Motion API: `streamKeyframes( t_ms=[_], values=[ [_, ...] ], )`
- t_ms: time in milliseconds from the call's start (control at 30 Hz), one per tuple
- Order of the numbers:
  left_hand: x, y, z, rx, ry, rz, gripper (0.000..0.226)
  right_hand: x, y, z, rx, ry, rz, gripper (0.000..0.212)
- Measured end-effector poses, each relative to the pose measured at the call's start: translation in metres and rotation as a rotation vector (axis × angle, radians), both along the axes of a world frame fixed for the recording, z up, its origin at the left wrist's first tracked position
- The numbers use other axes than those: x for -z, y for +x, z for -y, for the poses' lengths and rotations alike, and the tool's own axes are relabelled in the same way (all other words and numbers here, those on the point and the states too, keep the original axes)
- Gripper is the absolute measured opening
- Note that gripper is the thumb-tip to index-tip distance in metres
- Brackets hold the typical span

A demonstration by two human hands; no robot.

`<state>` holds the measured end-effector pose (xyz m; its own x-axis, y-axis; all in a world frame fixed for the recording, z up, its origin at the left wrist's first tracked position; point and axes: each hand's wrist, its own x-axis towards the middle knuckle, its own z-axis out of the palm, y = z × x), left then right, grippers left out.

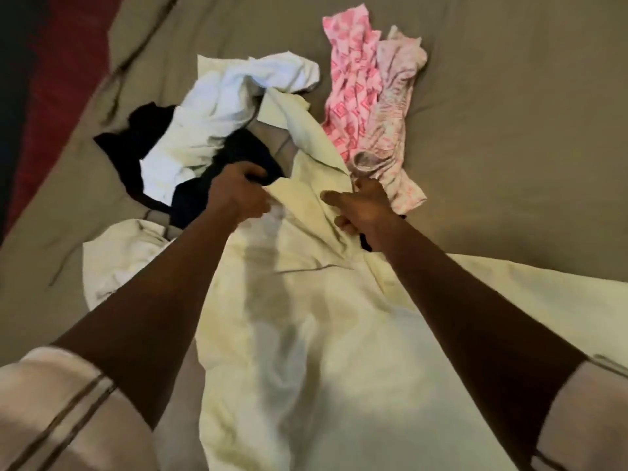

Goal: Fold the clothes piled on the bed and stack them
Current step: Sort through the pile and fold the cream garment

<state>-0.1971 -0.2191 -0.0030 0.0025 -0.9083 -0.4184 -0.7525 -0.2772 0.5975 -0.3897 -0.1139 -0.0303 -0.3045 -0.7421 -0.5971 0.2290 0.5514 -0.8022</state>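
While both hands work the top of a large pale-yellow cloth garment, nothing on the bed looks folded or stacked yet.

Clenched on a bunch of the fabric's upper edge, the left hand grips it, while the right hand lies on the cloth with thumb stretched across it and fingers curled at a crease — a loose hold, not a firm grasp, as far as I can judge. This garment lies on the grey-brown bedsheet, its long axis running from the person's body away up the bed, narrow end pointing toward the pile. Left to do, by my reading — the crumpled white cotton garment, the black garment under it, and the pink-patterned cloth with a paler pink piece beside it, all loose.
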Motion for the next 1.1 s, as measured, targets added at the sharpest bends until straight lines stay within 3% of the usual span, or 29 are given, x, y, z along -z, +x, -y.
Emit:
streamKeyframes(
  t_ms=[67,133,233,300,400,500,567,633,700,767,833,900,1000,1100],
  values=[
    [-0.001,0.002,0.007,-0.054,-0.018,-0.116,0.028,0.003,0.005,0.015,0.035,-0.023,-0.128,0.014],
    [-0.003,0.008,0.009,-0.186,-0.073,-0.274,0.029,-0.005,0.017,0.015,0.06,-0.141,-0.335,0.031],
    [-0.004,0.029,0.01,-0.436,0.04,-0.621,0.02,-0.028,0.05,-0.022,0.028,-0.545,-0.679,0.031],
    [-0.001,0.049,0.004,-0.551,0.185,-0.764,0.014,-0.037,0.075,-0.061,-0.2,-0.713,-0.81,0.024],
    [0.01,0.077,-0.001,-0.541,0.331,-0.704,0.025,0.002,0.098,-0.109,-0.698,-0.88,-1.029,0.013],
    [0.02,0.089,-0.006,-0.504,0.416,-0.61,0.035,0.063,0.094,-0.136,-1.174,-0.924,-1.229,0.024],
    [0.027,0.09,-0.012,-0.469,0.413,-0.554,0.019,0.074,0.085,-0.142,-1.224,-0.835,-1.151,0.031],
    [0.035,0.089,-0.017,-0.457,0.362,-0.524,0.006,0.065,0.083,-0.141,-0.976,-0.746,-1.038,0.026],
    [0.041,0.087,-0.018,-0.46,0.292,-0.494,0.016,0.042,0.092,-0.129,-0.519,-0.612,-0.884,0.032],
    [0.045,0.083,-0.021,-0.455,0.206,-0.485,0.028,0.022,0.106,-0.106,-0.231,-0.389,-0.729,0.061],
    [0.046,0.079,-0.024,-0.433,0.142,-0.507,0.034,0.009,0.119,-0.082,-0.169,-0.186,-0.522,0.089],
    [0.045,0.077,-0.025,-0.45,0.108,-0.56,0.038,0.009,0.138,-0.066,-0.13,-0.112,-0.344,0.087],
    [0.047,0.077,-0.024,-0.441,0.081,-0.599,0.048,0.007,0.16,-0.063,-0.109,-0.313,-0.421,0.057],
    [0.055,0.082,-0.022,-0.431,0.092,-0.589,0.05,0.01,0.163,-0.092,-0.501,-0.722,-0.66,0.035]
  ],
)
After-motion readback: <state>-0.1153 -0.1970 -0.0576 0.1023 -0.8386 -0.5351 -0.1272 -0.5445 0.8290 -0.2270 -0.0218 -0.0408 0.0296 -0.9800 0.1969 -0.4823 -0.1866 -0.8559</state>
